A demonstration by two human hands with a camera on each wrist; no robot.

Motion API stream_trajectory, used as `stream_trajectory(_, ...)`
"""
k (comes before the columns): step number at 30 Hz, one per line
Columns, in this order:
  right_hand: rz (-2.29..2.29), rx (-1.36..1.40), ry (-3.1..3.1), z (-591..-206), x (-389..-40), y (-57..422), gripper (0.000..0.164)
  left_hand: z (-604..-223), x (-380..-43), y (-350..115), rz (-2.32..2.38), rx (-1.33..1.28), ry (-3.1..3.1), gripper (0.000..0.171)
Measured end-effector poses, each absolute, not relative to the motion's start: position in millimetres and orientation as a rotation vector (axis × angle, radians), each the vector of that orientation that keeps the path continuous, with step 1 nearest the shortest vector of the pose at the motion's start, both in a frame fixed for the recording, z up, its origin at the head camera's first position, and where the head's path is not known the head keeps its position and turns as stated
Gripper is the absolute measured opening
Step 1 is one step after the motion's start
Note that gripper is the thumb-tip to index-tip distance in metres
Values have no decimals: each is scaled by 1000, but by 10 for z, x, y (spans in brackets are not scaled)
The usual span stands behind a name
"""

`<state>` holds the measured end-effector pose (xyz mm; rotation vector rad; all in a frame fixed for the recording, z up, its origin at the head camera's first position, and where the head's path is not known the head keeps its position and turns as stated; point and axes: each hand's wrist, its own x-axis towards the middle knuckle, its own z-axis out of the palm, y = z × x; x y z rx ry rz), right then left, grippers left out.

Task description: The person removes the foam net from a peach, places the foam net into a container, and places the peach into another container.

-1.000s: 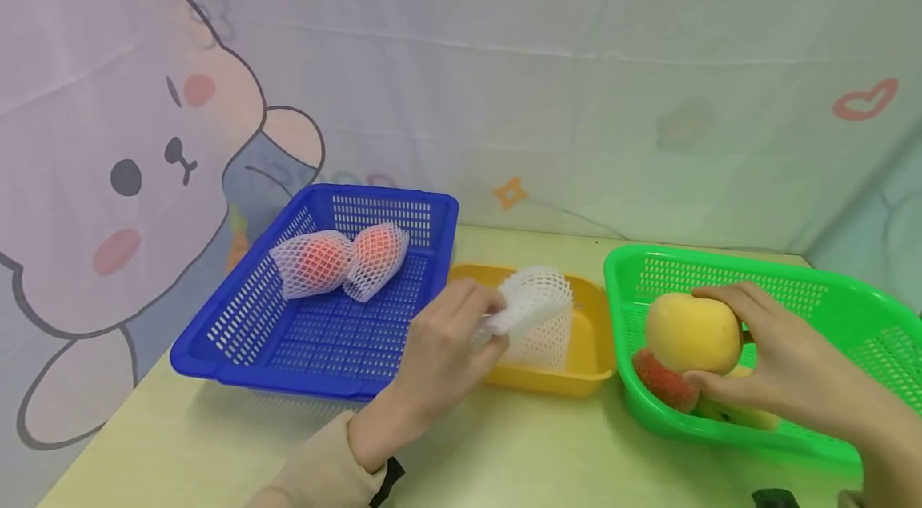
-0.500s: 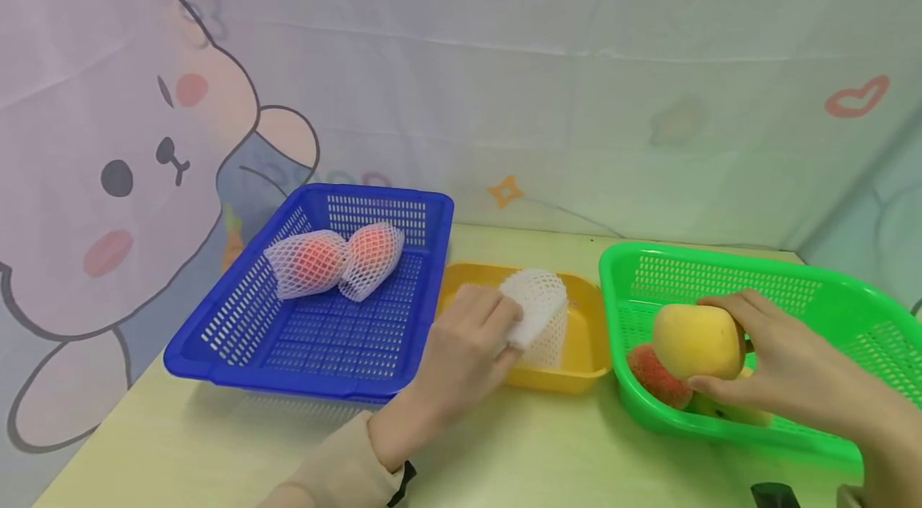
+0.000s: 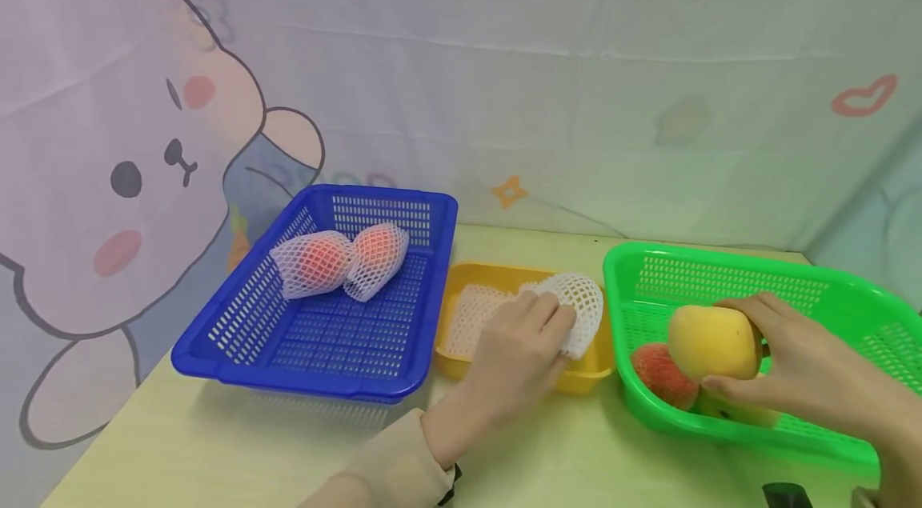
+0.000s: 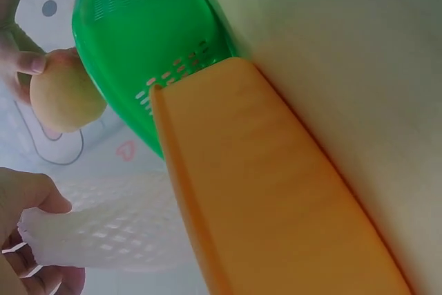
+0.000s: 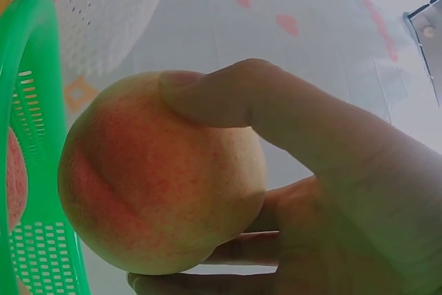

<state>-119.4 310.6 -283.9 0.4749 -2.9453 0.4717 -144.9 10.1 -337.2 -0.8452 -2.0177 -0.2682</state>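
Observation:
My left hand (image 3: 522,348) pinches the edge of a white foam fruit net (image 3: 585,304) over the yellow basket (image 3: 572,384); in the left wrist view the net hangs between thumb and fingers, wide and hollow. Another foam net (image 3: 475,316) lies in that basket, partly behind the hand. A yellow peach (image 3: 709,342) is gripped by my right hand (image 3: 799,356) above the green basket (image 3: 720,428). Seen from the right wrist, the peach (image 5: 159,177) has a red blush, with the thumb over its top. Below it in the basket lie a red fruit (image 3: 663,374) and a partly hidden yellowish-green one (image 3: 745,412).
A blue basket (image 3: 324,352) on the left holds two reddish fruits (image 3: 322,262) in white foam nets. The baskets stand side by side on a pale table (image 3: 238,452). Behind them hangs a printed cloth (image 3: 540,52).
My left hand has moved right with its foam net, uncovering the other net in the yellow basket. My right hand and the peach have shifted slightly right and down.

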Motion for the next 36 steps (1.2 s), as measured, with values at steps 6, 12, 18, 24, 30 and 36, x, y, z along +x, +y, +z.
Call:
stream_trajectory(6,475,454,-2965,-2854,-1203,3137,73,-3418,-1505,171,-203,-840,-1996,16)
stream_trajectory(12,469,435,-2997,-2870,-1212,3198,74,-3486,-1618,189,-91,-843,-1897,16)
stream_trajectory(18,480,404,-3027,-2887,-1226,3280,71,-3560,-1718,227,3,-848,-1846,33)
stream_trajectory(24,464,330,-3063,-2905,-1257,3369,71,-3581,-1779,319,77,-841,-1808,32)
stream_trajectory(30,436,298,-3063,-2917,-1274,3462,71,-3599,-1807,411,99,-856,-1876,24)
stream_trajectory(36,417,260,-3080,-2913,-1305,3519,78,-3618,-1838,496,66,-857,-1934,19)
